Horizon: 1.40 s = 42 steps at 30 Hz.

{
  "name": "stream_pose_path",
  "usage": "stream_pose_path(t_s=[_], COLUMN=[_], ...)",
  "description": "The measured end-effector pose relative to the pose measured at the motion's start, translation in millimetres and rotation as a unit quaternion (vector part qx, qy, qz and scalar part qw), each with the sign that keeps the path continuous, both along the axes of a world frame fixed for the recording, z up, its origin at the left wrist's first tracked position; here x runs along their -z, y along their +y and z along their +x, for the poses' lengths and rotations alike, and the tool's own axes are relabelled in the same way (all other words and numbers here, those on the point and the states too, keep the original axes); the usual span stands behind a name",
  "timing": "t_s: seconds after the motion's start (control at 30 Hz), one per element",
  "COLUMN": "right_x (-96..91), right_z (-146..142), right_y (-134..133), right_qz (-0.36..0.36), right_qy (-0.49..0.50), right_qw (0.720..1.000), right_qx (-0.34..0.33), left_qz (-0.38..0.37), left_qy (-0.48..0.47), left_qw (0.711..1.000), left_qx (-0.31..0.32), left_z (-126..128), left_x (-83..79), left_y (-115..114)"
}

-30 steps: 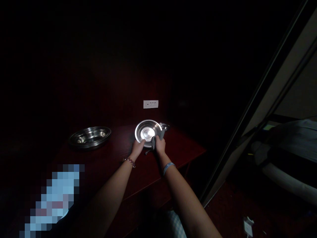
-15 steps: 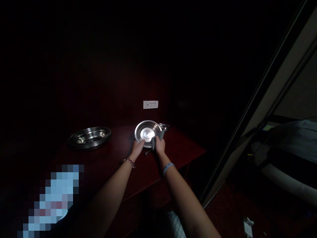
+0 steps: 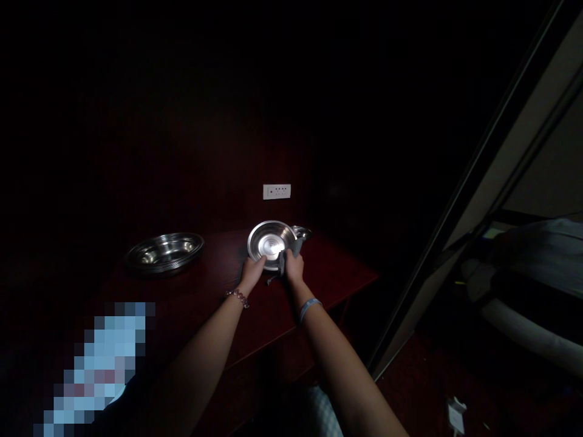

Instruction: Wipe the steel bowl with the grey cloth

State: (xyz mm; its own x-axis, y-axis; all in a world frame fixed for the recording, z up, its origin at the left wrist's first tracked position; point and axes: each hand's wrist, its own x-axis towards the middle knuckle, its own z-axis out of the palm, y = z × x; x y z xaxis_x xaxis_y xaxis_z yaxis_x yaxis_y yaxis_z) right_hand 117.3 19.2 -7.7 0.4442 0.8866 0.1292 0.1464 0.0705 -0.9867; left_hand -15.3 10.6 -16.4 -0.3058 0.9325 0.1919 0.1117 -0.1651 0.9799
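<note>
A shiny steel bowl [image 3: 268,233] is held tilted toward me over the dark red table [image 3: 218,273]. My left hand [image 3: 252,272] grips its lower left rim, thumb on the inside edge. At the lower right rim, my right hand [image 3: 295,267] is closed around a grey cloth [image 3: 297,247], which is pressed over the bowl's edge. Fingers under the bowl are hidden. Just behind it, another steel dish [image 3: 304,232] shows in part.
Wide steel basins [image 3: 164,270], apparently stacked, stand on the table's left. A white socket panel [image 3: 277,192] is on the back wall. A slanted frame [image 3: 423,291] rises at right; beyond it a small white object [image 3: 456,417] lies on the floor. A pixelated patch covers the lower left.
</note>
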Motion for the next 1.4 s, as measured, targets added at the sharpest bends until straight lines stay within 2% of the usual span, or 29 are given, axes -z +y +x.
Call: stream_pose_path(t_s=[0.37,0.6,1.13,1.4], right_x=[0.5,-2.3,-4.2,-4.6], right_z=[-0.1,-1.5,-1.2,-0.9], right_y=[-2.9,-3.2,-5.0,-6.5], right_qz=[0.006,0.006,-0.001,-0.001], right_qy=[0.005,0.011,0.011,0.020], right_qw=[1.000,1.000,1.000,1.000], right_qx=[-0.006,-0.004,-0.008,-0.009], left_qz=[0.040,0.031,0.019,0.039], left_qy=[-0.030,-0.034,-0.042,-0.058], left_qw=[0.998,0.998,0.998,0.997], left_qx=[0.024,0.036,0.030,0.023], left_z=[2.7,2.7,2.5,1.7], left_x=[4.0,1.8,-0.5,1.0], left_y=[-1.6,-2.4,-2.4,-1.7])
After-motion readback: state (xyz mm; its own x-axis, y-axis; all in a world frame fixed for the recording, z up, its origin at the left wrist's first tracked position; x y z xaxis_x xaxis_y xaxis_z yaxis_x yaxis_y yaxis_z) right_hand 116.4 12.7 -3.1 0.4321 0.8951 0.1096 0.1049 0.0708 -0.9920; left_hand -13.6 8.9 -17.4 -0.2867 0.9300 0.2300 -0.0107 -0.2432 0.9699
